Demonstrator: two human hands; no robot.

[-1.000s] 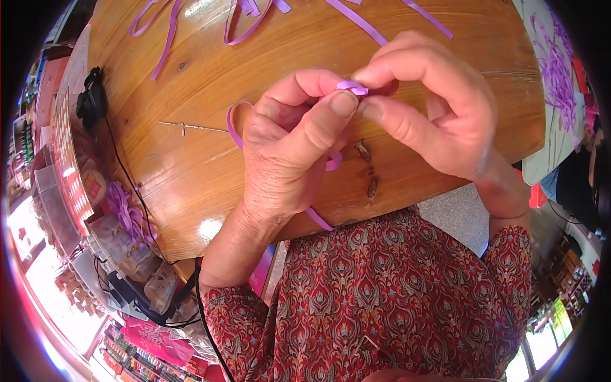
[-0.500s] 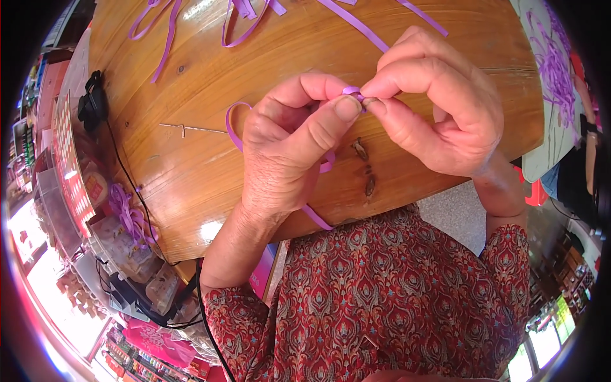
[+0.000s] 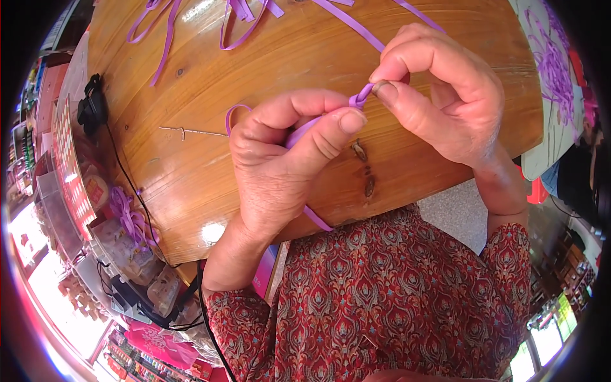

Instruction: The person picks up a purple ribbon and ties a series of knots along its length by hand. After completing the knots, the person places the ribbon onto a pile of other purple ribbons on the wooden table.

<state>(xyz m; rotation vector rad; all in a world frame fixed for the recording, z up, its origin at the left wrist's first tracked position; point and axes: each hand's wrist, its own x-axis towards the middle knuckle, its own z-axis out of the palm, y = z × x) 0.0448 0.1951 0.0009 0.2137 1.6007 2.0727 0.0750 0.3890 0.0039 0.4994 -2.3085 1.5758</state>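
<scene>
Between my two hands, above the wooden table, is a purple ribbon (image 3: 359,100) with a small knot or loop in it. My left hand (image 3: 286,146) pinches it between thumb and forefinger just below the knot. The ribbon's tip is pinched by my right hand (image 3: 445,95), up and to the right of the knot. Behind my left hand the ribbon curves out in a loop, and a tail hangs at the table's near edge. A thin metal latch hook (image 3: 191,132) lies on the table left of my left hand, its right end hidden near the ribbon loop.
More purple ribbons (image 3: 242,25) lie along the far side of the wooden table (image 3: 197,89). A black device (image 3: 93,105) with a cable sits at the left edge. Purple ribbon bundles lie on a pale surface (image 3: 541,153) at right and among boxes at left.
My right hand has drawn the ribbon's tip up and right, so more of it shows between my hands. My left hand has shifted slightly left and down.
</scene>
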